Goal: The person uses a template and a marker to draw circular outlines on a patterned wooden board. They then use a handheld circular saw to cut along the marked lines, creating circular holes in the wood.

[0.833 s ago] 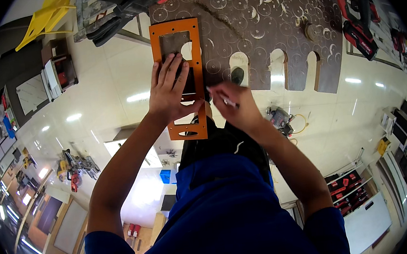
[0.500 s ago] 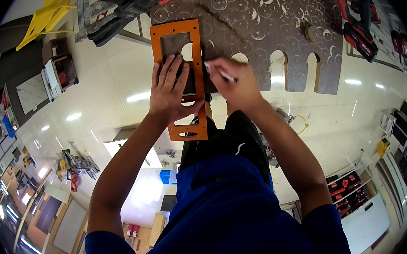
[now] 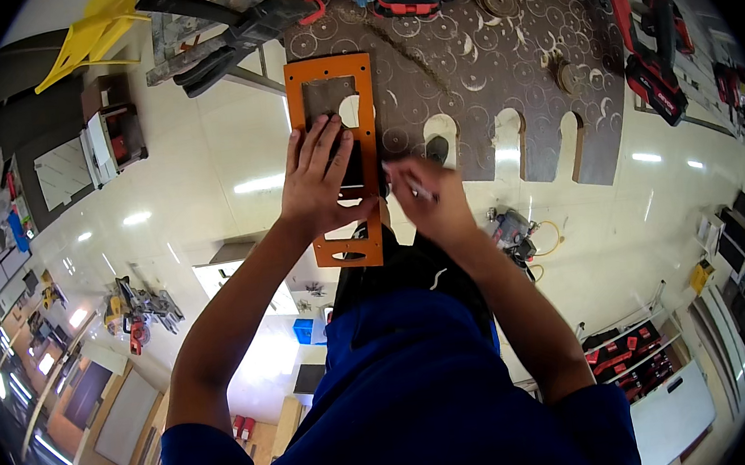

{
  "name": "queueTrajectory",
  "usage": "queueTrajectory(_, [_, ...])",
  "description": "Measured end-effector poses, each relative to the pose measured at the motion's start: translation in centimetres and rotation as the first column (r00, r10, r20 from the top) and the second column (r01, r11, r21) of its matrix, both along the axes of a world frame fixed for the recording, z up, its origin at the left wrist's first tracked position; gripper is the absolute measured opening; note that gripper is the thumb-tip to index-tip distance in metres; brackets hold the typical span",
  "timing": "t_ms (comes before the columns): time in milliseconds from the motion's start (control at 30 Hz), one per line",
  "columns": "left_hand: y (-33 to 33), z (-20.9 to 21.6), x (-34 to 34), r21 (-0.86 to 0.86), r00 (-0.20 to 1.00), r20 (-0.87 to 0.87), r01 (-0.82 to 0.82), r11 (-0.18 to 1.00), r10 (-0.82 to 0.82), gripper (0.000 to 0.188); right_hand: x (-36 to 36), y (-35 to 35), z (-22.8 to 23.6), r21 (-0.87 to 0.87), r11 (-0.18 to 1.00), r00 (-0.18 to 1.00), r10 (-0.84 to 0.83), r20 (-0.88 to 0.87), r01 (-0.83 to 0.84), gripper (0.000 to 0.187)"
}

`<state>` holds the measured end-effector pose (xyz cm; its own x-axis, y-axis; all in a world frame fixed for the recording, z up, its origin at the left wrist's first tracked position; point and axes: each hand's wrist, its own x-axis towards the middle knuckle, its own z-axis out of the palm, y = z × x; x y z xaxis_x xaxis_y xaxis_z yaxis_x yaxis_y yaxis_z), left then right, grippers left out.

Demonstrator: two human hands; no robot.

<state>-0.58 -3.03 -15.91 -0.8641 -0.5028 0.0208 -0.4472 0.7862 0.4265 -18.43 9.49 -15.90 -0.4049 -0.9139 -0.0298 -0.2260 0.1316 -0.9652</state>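
Orange rectangular flat windowed template (image 3: pixel 370 154) could skew under sideways push or tip at overhang; long axis runs fore-aft, oval-slotted end toward us, across near edge of brown circle-patterned board (image 3: pixel 455 63); our left hand (image 3: pixel 317 182) splays flat on it, grasping nothing; right hand (image 3: pixel 437 197) closes, pinching slim whitish pen-like tool (image 3: pixel 423 193)

White glare streaks the bright floor (image 3: pixel 204 159), outer edges bend, and the right grip (image 3: pixel 434 198) blurs slightly.
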Motion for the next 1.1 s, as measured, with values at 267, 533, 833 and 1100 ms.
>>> queueTrajectory(267, [0.2,0.1,0.0,0.0,1.0,0.013,0.004,1.0,-0.004,0.104,-1.5,-3.4,-0.1,0.054,0.997,0.994,-0.065,0.091,0.06,0.01])
queueTrajectory(533, [0.3,-0.2,0.1,0.004,1.0,-0.004,-0.004,1.0,0.004,0.101,1.8,2.7,1.1,0.144,0.99,0.994,-0.012,0.106,-0.004,0.013])
queueTrajectory(833, [0.2,0.0,0.0,-0.01,1.0,0.019,-0.003,1.0,0.003,0.1,0.4,-1.0,-0.6,0.048,0.993,0.992,-0.107,0.073,0.104,0.012])
queueTrajectory(1100, [0.2,-0.2,0.0,-0.024,1.0,0.007,-0.002,1.0,0.003,0.1,-0.3,-2.4,-0.3,0.013,0.994,0.993,-0.112,0.048,0.112,0.011])
